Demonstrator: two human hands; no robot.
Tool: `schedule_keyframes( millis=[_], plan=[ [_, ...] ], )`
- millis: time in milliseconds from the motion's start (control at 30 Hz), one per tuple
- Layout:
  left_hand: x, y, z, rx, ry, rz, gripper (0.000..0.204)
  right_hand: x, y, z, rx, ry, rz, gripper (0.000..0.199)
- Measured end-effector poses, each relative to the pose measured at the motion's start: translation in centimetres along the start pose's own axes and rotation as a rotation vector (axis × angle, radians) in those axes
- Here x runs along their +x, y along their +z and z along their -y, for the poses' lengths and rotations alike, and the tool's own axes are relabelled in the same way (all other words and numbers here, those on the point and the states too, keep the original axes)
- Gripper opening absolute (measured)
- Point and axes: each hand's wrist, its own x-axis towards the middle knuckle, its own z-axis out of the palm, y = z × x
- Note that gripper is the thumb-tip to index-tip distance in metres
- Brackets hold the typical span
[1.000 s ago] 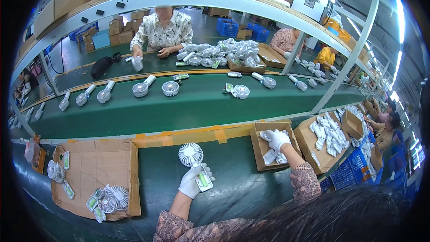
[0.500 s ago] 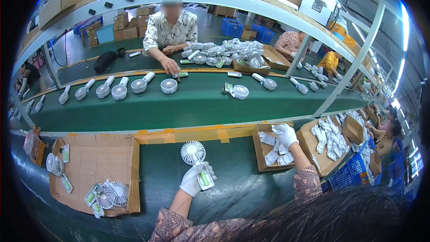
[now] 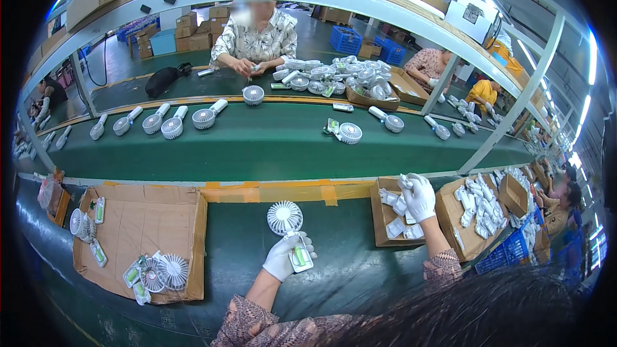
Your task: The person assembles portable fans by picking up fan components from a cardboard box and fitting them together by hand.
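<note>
My left hand (image 3: 280,261), in a white glove, is closed round the handle of a small white handheld fan (image 3: 285,218). The fan's round grille points away from me, and the handle's open side shows a green part inside. My gloved right hand (image 3: 421,199) is above the far side of a small cardboard box (image 3: 399,242). Its fingers are pinched on a small white piece (image 3: 405,182), whose exact shape is partly hidden. White plastic pieces (image 3: 395,226) lie loose in that box, below the hand.
At left, a shallow cardboard tray (image 3: 138,218) holds several fans and green-marked parts. Right of the small box stands another carton (image 3: 459,244) piled with white parts, beside a blue crate (image 3: 504,256). Across the green conveyor (image 3: 270,154), carrying fans, a co-worker (image 3: 254,38) handles parts.
My right hand has risen slightly from the box with its fingers pinched together. My left hand still holds the fan. The co-worker opposite has drawn a hand back from the conveyor. The view has shifted slightly.
</note>
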Motion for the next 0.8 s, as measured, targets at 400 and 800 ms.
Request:
schedule_keyframes(
  millis=[400,800],
  plan=[
    [0.4,0.6,0.2,0.028,0.003,0.014,0.023,-1.3,-0.2,-2.4,-0.344,-0.071,0.581,0.046],
    [0.4,0.5,0.0,0.013,0.001,-0.011,0.022,-2.2,0.3,-3.8,-0.407,-0.173,0.614,0.015]
  ],
)
